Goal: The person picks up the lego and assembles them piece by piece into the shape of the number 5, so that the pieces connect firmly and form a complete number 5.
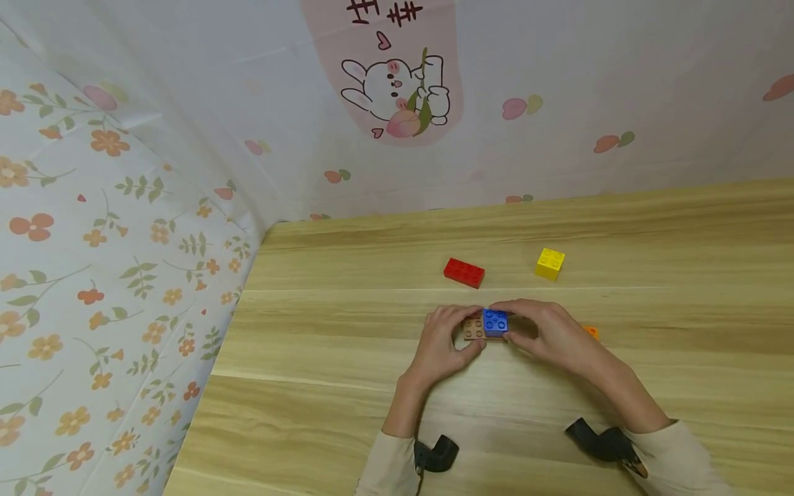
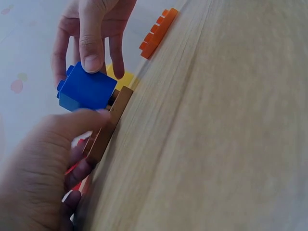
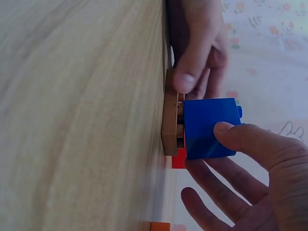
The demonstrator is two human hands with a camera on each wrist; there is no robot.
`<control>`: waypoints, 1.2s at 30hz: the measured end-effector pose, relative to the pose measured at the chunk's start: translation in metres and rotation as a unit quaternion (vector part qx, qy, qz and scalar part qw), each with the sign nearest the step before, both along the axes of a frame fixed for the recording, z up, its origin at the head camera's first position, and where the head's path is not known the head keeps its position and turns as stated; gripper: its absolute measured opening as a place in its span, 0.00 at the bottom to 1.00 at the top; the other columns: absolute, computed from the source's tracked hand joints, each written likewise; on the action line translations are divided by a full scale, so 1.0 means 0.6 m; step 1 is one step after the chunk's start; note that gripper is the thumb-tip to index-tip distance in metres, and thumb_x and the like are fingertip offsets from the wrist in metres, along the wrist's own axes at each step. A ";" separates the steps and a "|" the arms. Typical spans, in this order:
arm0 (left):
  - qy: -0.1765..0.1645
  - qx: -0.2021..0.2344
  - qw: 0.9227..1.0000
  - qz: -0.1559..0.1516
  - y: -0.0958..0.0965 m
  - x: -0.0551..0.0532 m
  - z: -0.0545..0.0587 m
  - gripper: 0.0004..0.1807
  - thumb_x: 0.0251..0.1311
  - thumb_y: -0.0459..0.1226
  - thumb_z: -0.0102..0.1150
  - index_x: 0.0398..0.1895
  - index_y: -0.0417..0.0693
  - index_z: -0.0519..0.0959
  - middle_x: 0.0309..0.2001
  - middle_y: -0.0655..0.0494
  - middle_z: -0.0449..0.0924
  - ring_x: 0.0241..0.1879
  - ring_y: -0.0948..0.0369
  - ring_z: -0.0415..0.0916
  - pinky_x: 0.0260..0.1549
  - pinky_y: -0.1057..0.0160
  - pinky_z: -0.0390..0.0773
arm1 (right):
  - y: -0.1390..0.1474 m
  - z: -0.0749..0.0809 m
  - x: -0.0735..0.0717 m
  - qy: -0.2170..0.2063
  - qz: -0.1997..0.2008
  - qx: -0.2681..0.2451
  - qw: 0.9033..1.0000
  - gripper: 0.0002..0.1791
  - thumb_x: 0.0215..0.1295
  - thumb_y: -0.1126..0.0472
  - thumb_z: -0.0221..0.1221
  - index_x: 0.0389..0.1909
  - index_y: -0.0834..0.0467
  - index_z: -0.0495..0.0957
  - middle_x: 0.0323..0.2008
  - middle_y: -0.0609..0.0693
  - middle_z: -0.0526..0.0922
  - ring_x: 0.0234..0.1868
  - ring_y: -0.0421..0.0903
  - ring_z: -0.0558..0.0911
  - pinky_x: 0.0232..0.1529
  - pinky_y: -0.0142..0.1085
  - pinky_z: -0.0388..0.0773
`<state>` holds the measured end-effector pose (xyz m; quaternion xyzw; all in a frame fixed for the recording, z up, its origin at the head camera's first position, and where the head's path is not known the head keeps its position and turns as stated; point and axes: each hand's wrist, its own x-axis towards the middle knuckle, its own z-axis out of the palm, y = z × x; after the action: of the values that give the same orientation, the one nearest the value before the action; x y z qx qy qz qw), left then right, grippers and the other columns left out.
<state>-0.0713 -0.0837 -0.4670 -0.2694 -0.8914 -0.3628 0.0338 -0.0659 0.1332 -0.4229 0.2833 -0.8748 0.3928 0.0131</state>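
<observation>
A flat brown toy brick (image 1: 473, 328) lies on the table, its studs facing up. My left hand (image 1: 437, 344) grips it at the left end, thumb on the near side and fingers on the far side. Over its right part is a square blue brick (image 1: 495, 322), pinched by my right hand (image 1: 552, 334) between the thumb in front and fingers behind. In the right wrist view the blue brick (image 3: 211, 127) stands right at the studs of the brown brick (image 3: 170, 120), some of which show in the narrow gap between them.
Beyond the hands lie a long red brick (image 1: 464, 273) and a square yellow brick (image 1: 549, 264). An orange brick (image 1: 592, 332), partly hidden by the right hand, rests to the right. A patterned cloth (image 1: 279, 138) hangs along the table's back and left edges.
</observation>
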 end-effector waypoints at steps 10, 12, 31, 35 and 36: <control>-0.015 0.105 0.994 -0.019 -0.002 0.001 -0.002 0.24 0.52 0.43 0.66 0.56 0.57 0.77 0.50 0.65 0.77 0.52 0.67 0.67 0.52 0.60 0.63 | -0.005 -0.004 -0.001 0.027 0.018 -0.010 0.999 0.26 0.44 0.74 0.69 0.49 0.62 0.79 0.44 0.54 0.82 0.46 0.53 0.80 0.45 0.47 0.76; -0.014 0.107 0.994 -0.019 -0.002 0.002 -0.003 0.24 0.52 0.43 0.66 0.55 0.56 0.78 0.49 0.66 0.78 0.52 0.68 0.67 0.52 0.60 0.63 | -0.006 -0.005 0.000 0.029 0.018 -0.010 0.999 0.27 0.43 0.74 0.70 0.49 0.62 0.79 0.44 0.54 0.82 0.46 0.53 0.80 0.45 0.46 0.76; -0.013 0.085 0.996 -0.005 0.003 0.000 0.000 0.21 0.55 0.45 0.65 0.53 0.55 0.79 0.48 0.63 0.79 0.50 0.66 0.67 0.51 0.61 0.64 | 0.000 -0.002 -0.001 -0.038 -0.012 -0.016 0.999 0.20 0.50 0.69 0.68 0.43 0.60 0.72 0.42 0.56 0.82 0.45 0.54 0.81 0.46 0.49 0.75; -0.015 0.081 0.997 -0.007 0.002 0.001 0.001 0.21 0.55 0.45 0.64 0.53 0.55 0.79 0.48 0.63 0.79 0.50 0.66 0.66 0.51 0.61 0.63 | 0.002 -0.005 -0.002 -0.040 -0.010 -0.020 0.999 0.19 0.51 0.69 0.67 0.43 0.59 0.72 0.41 0.55 0.83 0.44 0.53 0.81 0.45 0.48 0.76; -0.014 0.080 0.997 -0.008 0.002 0.001 0.002 0.21 0.55 0.45 0.64 0.53 0.55 0.79 0.48 0.63 0.79 0.50 0.66 0.66 0.51 0.61 0.63 | 0.002 -0.006 -0.002 -0.041 -0.010 -0.020 0.999 0.19 0.51 0.69 0.67 0.43 0.59 0.72 0.41 0.55 0.83 0.44 0.53 0.82 0.45 0.48 0.76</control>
<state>-0.0710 -0.0825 -0.4659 -0.2675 -0.8580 -0.4367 0.0397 -0.0674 0.1345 -0.4263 0.2580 -0.8691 0.4217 -0.0131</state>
